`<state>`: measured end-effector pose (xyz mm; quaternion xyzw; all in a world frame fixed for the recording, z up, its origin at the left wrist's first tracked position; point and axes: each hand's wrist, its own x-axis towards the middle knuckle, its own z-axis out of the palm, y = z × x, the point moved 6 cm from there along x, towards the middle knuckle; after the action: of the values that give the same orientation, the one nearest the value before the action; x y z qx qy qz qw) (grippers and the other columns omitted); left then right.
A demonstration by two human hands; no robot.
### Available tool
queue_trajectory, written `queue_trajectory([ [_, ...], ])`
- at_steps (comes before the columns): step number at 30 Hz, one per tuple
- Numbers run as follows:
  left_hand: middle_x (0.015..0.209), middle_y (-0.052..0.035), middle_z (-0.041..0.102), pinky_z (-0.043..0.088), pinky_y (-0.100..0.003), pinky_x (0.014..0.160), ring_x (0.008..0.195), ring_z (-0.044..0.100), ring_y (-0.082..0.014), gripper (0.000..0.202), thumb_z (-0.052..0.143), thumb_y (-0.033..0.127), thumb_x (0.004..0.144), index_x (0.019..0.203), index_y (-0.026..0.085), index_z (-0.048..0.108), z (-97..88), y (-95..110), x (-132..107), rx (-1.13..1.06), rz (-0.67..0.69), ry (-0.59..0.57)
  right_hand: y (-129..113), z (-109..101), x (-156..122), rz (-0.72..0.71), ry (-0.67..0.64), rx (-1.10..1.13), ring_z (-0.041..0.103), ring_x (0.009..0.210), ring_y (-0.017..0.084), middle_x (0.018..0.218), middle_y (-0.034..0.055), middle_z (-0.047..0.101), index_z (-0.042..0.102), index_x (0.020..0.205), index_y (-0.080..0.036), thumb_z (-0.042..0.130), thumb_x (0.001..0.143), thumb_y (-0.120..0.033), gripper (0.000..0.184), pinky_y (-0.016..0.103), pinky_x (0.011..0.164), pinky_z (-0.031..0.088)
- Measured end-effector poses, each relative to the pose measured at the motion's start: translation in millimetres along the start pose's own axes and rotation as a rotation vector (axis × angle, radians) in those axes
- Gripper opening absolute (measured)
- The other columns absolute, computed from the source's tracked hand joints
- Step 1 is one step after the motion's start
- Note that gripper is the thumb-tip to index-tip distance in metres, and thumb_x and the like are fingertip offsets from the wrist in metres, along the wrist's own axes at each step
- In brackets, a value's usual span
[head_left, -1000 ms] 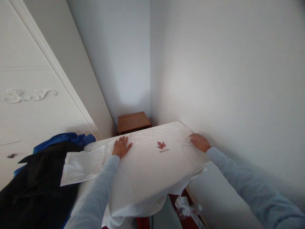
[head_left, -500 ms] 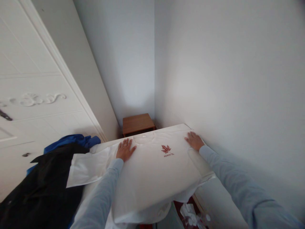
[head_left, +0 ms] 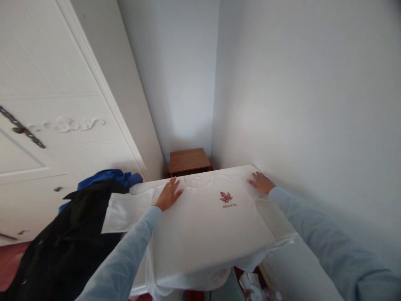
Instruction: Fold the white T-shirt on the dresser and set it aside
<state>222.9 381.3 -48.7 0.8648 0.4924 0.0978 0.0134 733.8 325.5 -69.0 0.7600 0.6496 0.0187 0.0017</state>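
A white T-shirt (head_left: 200, 225) with a red maple leaf print (head_left: 226, 198) lies spread over a white tabletop (head_left: 278, 219), its collar towards the far edge and its hem hanging over the near side. My left hand (head_left: 168, 195) rests on the shirt's left shoulder, fingers extended and a ring on one of them. My right hand (head_left: 261, 183) lies on the right shoulder near the wall, palm down with its fingers stretched out. The left sleeve (head_left: 125, 211) sticks out past the table onto dark clothing.
Black clothing (head_left: 62, 242) and a blue garment (head_left: 103, 179) are heaped at the left, before a white wardrobe (head_left: 78, 104). A brown wooden stand (head_left: 189, 160) fills the far corner. White crumpled items (head_left: 252, 282) lie below the table. A wall (head_left: 297, 104) runs along the right.
My view has turned a little to the left, so everything sits further right in the picture. Both hands remain flat on the shirt's shoulders, and the left sleeve lies slightly differently.
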Motion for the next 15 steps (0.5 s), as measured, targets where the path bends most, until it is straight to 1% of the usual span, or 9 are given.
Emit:
queue_trajectory([
  [2,0.165,-0.0112,0.023,0.021,-0.046,0.128,0.156,0.017,-0.0250,0.071,0.026,0.061,0.100,0.153,0.018,0.040,-2.3,-8,-11,0.030,0.036,-0.035,-7,-1,10,0.043,-0.014,0.004,0.040,0.142,0.031,0.151,0.0256,0.040,0.046,0.145,-0.006,0.031,0.100,-0.052,0.066,0.044,0.114,0.037],
  [3,0.165,-0.0116,0.022,0.021,-0.048,0.127,0.156,0.016,-0.0262,0.072,0.027,0.063,0.099,0.154,0.018,0.039,-1.6,-15,-18,0.052,0.010,-0.077,-11,0,14,0.070,-0.022,0.006,0.040,0.142,0.031,0.151,0.0260,0.040,0.046,0.145,-0.005,0.030,0.100,-0.053,0.067,0.044,0.113,0.037],
  [5,0.164,-0.0133,0.022,0.021,-0.049,0.126,0.155,0.017,-0.0289,0.074,0.029,0.063,0.098,0.156,0.017,0.036,0.5,-33,-32,0.096,-0.100,-0.158,-19,3,18,0.118,-0.031,0.008,0.040,0.141,0.033,0.151,0.0260,0.040,0.046,0.145,-0.006,0.028,0.100,-0.055,0.068,0.047,0.112,0.038],
  [7,0.165,-0.0127,0.021,0.021,-0.048,0.126,0.155,0.018,-0.0296,0.073,0.030,0.062,0.098,0.157,0.019,0.032,1.5,-49,-43,0.126,-0.176,-0.199,-25,6,20,0.153,-0.028,0.008,0.037,0.143,0.035,0.153,0.0254,0.038,0.044,0.147,-0.007,0.027,0.100,-0.055,0.069,0.051,0.112,0.036],
  [9,0.165,-0.0101,0.019,0.019,-0.047,0.127,0.156,0.017,-0.0279,0.072,0.028,0.061,0.099,0.159,0.022,0.028,1.3,-59,-48,0.133,-0.175,-0.204,-28,8,19,0.172,-0.021,0.012,0.034,0.145,0.035,0.155,0.0247,0.035,0.042,0.150,-0.009,0.027,0.100,-0.054,0.068,0.053,0.114,0.034],
  [11,0.166,-0.0081,0.018,0.016,-0.046,0.128,0.156,0.016,-0.0259,0.070,0.025,0.060,0.100,0.159,0.023,0.026,0.9,-66,-49,0.125,-0.152,-0.200,-27,9,18,0.183,-0.022,0.025,0.032,0.147,0.035,0.157,0.0235,0.032,0.040,0.152,-0.011,0.025,0.101,-0.054,0.069,0.054,0.115,0.032],
  [13,0.166,-0.0078,0.018,0.016,-0.045,0.128,0.156,0.016,-0.0246,0.070,0.024,0.059,0.100,0.159,0.021,0.026,0.3,-72,-47,0.114,-0.142,-0.195,-23,9,16,0.196,-0.028,0.037,0.030,0.148,0.036,0.158,0.0226,0.030,0.039,0.154,-0.014,0.023,0.101,-0.056,0.070,0.056,0.116,0.030],
  [15,0.165,-0.0083,0.019,0.016,-0.044,0.128,0.156,0.018,-0.0231,0.070,0.024,0.058,0.101,0.159,0.020,0.028,-0.4,-77,-45,0.103,-0.131,-0.181,-17,7,14,0.206,-0.031,0.043,0.030,0.148,0.037,0.158,0.0233,0.030,0.038,0.155,-0.014,0.022,0.100,-0.057,0.071,0.056,0.116,0.028],
])
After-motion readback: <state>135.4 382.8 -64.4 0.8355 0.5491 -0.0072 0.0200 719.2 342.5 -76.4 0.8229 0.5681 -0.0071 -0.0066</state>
